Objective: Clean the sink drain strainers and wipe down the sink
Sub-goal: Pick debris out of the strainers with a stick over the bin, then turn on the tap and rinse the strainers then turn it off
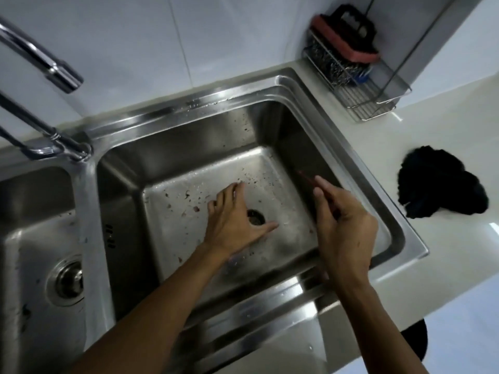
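Head view: left hand [232, 217] over drain [256, 217] (spread)

No legible text, label or number anywhere

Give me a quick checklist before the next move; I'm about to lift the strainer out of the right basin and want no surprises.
1. Left hand at the drain: ok, it rests on the basin floor with fingers spread around the opening.
2. Strainer seated in that drain: cannot tell, the opening is dark and partly covered.
3. Right hand free to help: not ok, its grip is closed on a thin reddish stick.
4. Basin floor clean: not ok, food scraps are scattered over it.
5. Faucet off: ok, no water is running.
6. Wiping cloth within reach: ok, a dark cloth lies on the counter to the right.
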